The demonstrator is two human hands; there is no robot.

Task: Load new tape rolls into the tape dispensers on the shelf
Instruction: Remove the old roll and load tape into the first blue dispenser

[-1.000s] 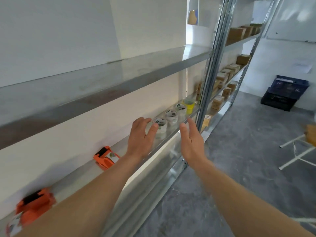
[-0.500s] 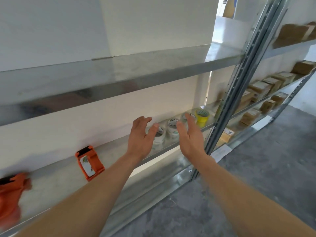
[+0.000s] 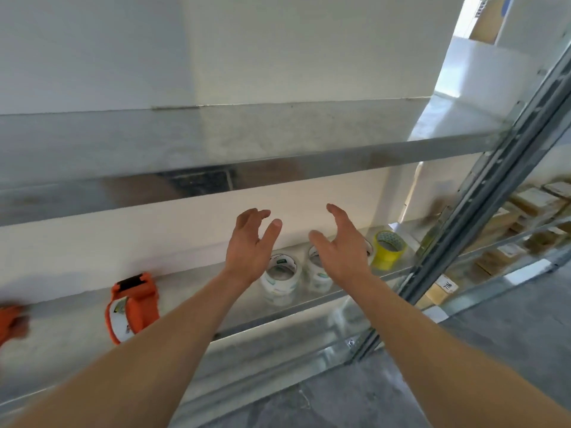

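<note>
Both hands raised over lower shelf [image 3: 309,307], holding nothing — left hand [image 3: 248,248] and right hand [image 3: 341,247] w/ fingers relaxed, palms facing each other. Clear tape rolls [image 3: 279,278] sit on shelf just below/between hands; yellow roll [image 3: 387,250] to their right. Orange dispenser [image 3: 133,305] stands further left, well apart; 2nd orange one [image 3: 10,322] at left edge — blurred.

The left hand [image 3: 247,257] and right hand [image 3: 344,254] are bare (forearms [image 3: 160,344] too, seemingly sleeveless).
</note>
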